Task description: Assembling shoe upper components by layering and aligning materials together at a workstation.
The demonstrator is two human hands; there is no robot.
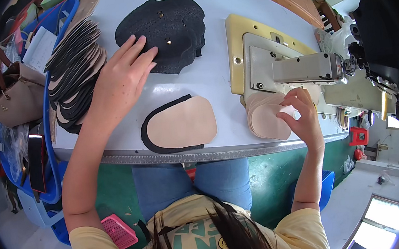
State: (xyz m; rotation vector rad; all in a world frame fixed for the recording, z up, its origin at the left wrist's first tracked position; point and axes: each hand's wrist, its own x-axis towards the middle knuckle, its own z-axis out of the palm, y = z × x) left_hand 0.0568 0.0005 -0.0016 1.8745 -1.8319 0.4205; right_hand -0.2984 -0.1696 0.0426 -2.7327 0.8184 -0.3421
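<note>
My left hand (pixel 125 76) is open, its fingers spread at the near left edge of a pile of black rounded pieces (pixel 175 26), apparently fabric or leather. My right hand (pixel 302 114) pinches at the edge of a beige rounded piece (pixel 267 122) on top of a stack of similar ones. Whether that piece is lifted off the stack is hard to tell. Between my hands, near the table edge, another beige rounded piece (pixel 182 123) lies over a black piece (pixel 144 132), whose curved rim shows along its left side.
A sewing machine (pixel 304 68) on a yellow base stands right, beyond the stack. Overlapping black-and-beige pieces (pixel 77 74) lie along the left edge, beside a blue basket (pixel 55 193) and a handbag (pixel 18 91). A ruler strip (pixel 221 154) runs along the table's front edge.
</note>
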